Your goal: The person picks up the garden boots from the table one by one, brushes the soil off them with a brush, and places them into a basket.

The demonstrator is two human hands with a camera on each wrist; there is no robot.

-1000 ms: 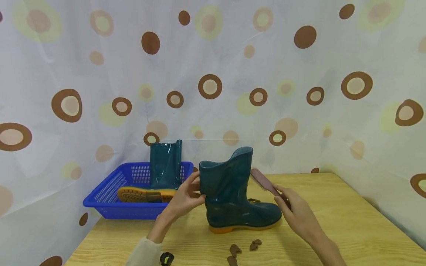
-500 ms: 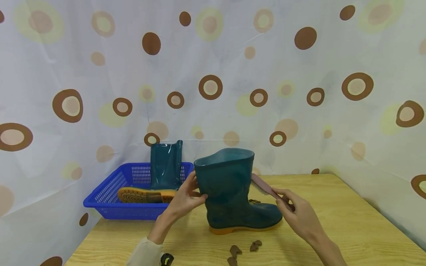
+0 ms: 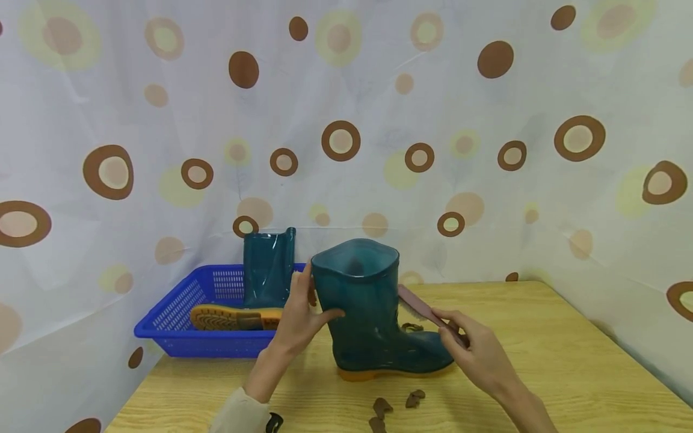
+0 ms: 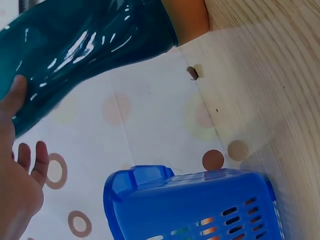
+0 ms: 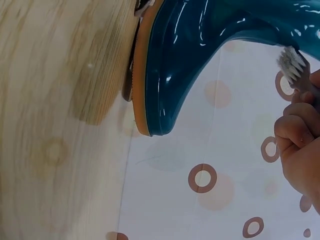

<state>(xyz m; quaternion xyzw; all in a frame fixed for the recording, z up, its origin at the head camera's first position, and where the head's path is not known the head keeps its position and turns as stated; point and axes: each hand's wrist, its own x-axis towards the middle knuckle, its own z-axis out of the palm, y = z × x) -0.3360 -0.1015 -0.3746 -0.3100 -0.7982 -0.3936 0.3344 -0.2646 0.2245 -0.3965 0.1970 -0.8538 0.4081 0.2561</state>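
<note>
A dark teal rubber boot (image 3: 357, 300) with an orange sole stands on the wooden table, toe to the right. My left hand (image 3: 298, 316) holds its shaft from the left, thumb on the near side and fingers at the back edge; in the left wrist view the thumb lies on the glossy rubber boot (image 4: 90, 50). My right hand (image 3: 479, 355) grips the handle of a mauve brush (image 3: 418, 304), its head at the front of the shaft above the toe. In the right wrist view the brush's pale bristles (image 5: 291, 64) face the boot's shaft, right at its surface.
A blue plastic basket (image 3: 227, 347) at the left holds a second teal boot (image 3: 267, 270) with its patterned orange sole (image 3: 216, 317) showing. Brown flakes (image 3: 382, 408) lie in front of the standing boot; a dark clump (image 3: 412, 327) is behind it. A spotted curtain (image 3: 346, 198) backs the table.
The boot's shaft has turned and leaned left, so its opening now faces me more. My left hand has shifted up along it. The brush has moved slightly left and down with my right hand.
</note>
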